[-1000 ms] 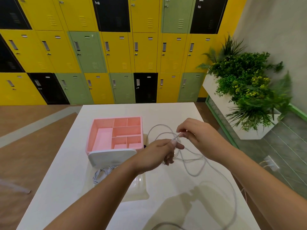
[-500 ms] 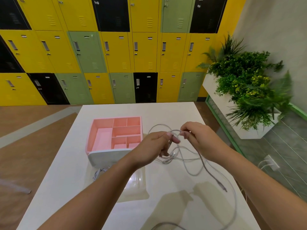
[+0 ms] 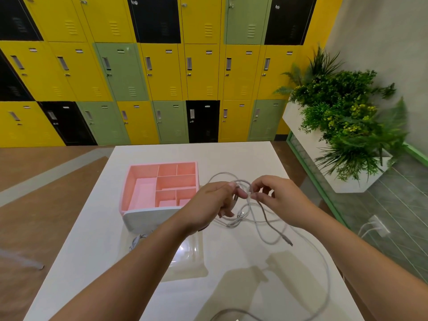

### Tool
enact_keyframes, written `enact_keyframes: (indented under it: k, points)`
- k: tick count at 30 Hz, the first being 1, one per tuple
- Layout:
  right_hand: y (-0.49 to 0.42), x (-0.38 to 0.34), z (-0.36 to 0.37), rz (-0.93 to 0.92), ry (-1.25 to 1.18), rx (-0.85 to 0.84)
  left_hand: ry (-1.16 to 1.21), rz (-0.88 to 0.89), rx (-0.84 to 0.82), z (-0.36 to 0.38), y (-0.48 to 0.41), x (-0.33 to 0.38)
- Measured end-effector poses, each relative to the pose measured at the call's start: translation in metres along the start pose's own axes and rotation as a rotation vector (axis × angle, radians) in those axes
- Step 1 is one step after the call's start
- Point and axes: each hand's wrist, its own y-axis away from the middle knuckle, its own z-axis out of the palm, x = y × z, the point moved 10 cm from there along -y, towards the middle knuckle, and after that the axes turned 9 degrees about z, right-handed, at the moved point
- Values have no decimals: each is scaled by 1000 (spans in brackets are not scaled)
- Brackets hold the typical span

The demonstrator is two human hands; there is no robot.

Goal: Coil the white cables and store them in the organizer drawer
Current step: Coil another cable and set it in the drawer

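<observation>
Yellow, green and black lockers (image 3: 162, 72) filled the wall behind a white table (image 3: 231, 154), with a planter of greenery (image 3: 347, 126) off to the right. On the table stood the pink organizer (image 3: 127, 188), its compartments holding nothing we could see. Its clear drawer (image 3: 194, 262) was pulled out toward us, with a small coiled cable (image 3: 136, 240) lying at its left side. Just right of the organizer, we held the white cable (image 3: 268, 237) above the table. Our left hand (image 3: 208, 205) curled round a few gathered loops, and our right hand (image 3: 278, 200) pinched a strand between thumb and fingertips, close beside the left. Slack trailed down across the table toward its near edge.
</observation>
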Motion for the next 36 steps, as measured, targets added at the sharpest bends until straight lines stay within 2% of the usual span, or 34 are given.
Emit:
enact_keyframes:
  k: [3, 10, 16, 22, 30, 34, 36]
  points:
    - [-1, 0, -8, 19, -55, 55, -15, -15, -15, 1, 1, 0]
    - [-1, -8, -13, -19, -72, 42, 59, -62, 6, -2, 2, -9]
    - [-2, 4, -2, 50, -99, 53, 145, -60, 20, 0, 1, -6]
    - [2, 8, -14, 25, -174, 146, 246, -85, 70, -13, 1, -10]
    - [-7, 4, -39, -22, -238, 334, 217, -158, -78, 12, 7, -9]
    - [-10, 3, -34, 20, -215, 338, 208, -147, -97, 15, 7, -3]
    - [-11, 3, -25, 38, -124, 288, 193, -127, -68, 10, 6, 0]
